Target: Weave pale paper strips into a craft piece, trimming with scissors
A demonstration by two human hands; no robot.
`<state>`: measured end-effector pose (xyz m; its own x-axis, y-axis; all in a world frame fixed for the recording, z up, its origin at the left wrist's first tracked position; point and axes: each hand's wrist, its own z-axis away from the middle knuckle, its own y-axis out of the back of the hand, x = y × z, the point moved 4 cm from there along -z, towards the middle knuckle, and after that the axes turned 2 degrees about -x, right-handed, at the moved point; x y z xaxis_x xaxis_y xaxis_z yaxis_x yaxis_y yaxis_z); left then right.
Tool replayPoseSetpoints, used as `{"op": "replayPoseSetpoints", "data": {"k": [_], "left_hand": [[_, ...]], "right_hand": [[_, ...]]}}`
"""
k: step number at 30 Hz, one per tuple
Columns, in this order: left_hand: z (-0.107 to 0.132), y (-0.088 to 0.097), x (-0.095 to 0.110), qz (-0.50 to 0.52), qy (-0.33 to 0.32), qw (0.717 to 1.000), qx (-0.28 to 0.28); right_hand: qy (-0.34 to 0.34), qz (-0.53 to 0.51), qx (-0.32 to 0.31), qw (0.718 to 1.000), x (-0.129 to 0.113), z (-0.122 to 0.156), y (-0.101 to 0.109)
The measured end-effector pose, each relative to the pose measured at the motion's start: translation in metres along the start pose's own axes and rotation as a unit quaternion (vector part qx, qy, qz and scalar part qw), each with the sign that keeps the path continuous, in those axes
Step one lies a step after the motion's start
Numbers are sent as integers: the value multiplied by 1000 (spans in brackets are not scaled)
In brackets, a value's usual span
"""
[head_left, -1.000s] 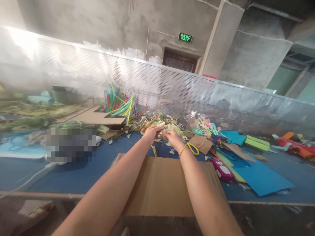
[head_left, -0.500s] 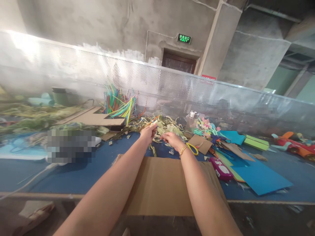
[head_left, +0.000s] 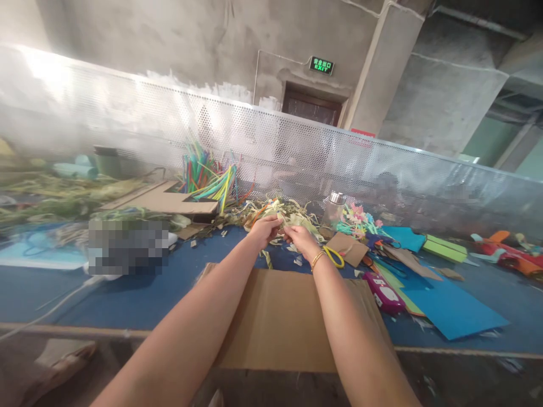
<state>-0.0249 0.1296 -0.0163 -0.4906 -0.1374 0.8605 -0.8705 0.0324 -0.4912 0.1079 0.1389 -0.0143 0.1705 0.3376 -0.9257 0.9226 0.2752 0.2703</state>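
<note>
My left hand is closed in a pinch on something small and pale at its fingertips; its kind cannot be made out. Close beside it, my right hand has its thumb and fingers pressed together, with what they grip hidden. A gold bracelet circles the right wrist. Just behind the hands lies a heap of dry, pale husk-like strips, with an orange strand near my left hand. Under my forearms, a brown cardboard sheet reaches over the table's front edge.
Colourful pipe cleaners stand at the back left by a cut cardboard piece. Right of my hands are a yellow-handled tool, a glass bottle, a purple box and blue sheets. A perforated metal screen runs behind.
My left hand has moved right, towards my right hand, and the fingertips are now nearly together. My right hand has shifted only slightly. The view has moved a little.
</note>
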Motion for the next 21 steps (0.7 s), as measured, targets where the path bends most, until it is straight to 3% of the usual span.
{"op": "replayPoseSetpoints", "data": {"k": [8,21], "left_hand": [[3,1,2,-44,-9,999,24],[2,-3,-4,-104,15,994,-20]], "right_hand": [[4,0,106,994,2,-3,12],[42,57,138,988,-8,0,18]]}}
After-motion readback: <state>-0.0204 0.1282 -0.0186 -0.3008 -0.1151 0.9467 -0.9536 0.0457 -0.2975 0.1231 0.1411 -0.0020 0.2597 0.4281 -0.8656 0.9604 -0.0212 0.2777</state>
